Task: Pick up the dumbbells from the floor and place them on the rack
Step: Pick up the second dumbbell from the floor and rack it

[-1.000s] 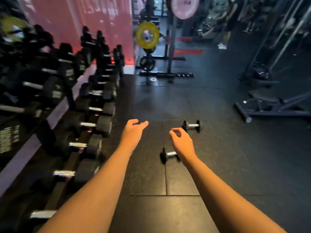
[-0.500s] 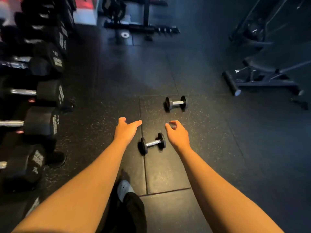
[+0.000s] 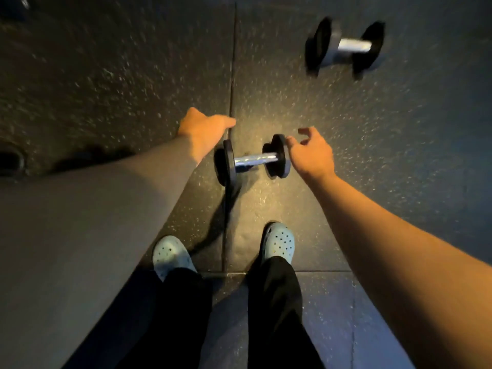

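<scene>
Hovering spread and empty, your left hand (image 3: pixel 203 131) and right hand (image 3: pixel 310 151) flank the dense, rigid dumbbell (image 3: pixel 253 159); grab its chrome bar (image 3: pixel 254 159).

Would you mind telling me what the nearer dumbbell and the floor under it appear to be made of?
The nearer dumbbell has a bright, mirror-like handle, probably chromed steel. Its end plates are matte black with no glints, so likely rubber-coated or painted metal; the look leaves that open. The floor looks like black rubber tiling: dull, grainy, flecked with pale specks, with straight seams between tiles.
</scene>
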